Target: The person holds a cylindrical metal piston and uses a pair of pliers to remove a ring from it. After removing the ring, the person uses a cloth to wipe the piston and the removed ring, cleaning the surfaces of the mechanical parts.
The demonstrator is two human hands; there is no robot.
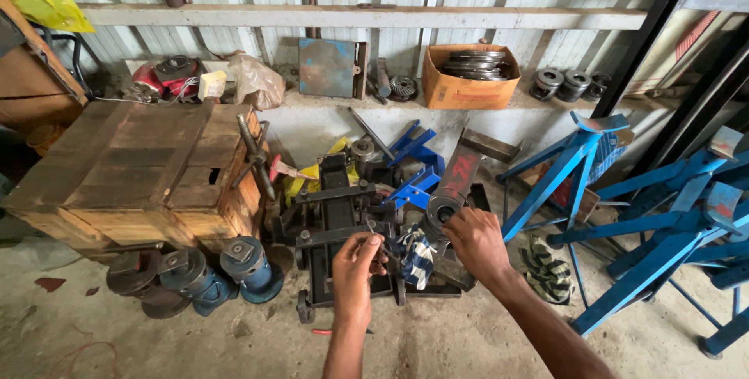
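wooden crate point(148, 164) far left, bottle jacks point(195, 274) below. left hand point(355, 270) raised, fingers pinched on a small dark part point(380, 248) over the black trolley jack point(343, 223). right hand point(474, 242) palm down, gripping a metal cylinder point(451, 188). blue stands point(624, 215) at right.

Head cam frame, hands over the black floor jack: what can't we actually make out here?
- Head view: what the left hand pinches is too small and covered by its fingers.
- Right hand palm contact with the metal cylinder is hidden by the hand's back.
- Black floor jack middle is hidden behind both hands and the checked cloth.
- Cardboard box holds metal rings; its walls hide the count.
- Blue stands are cut off by the right edge.
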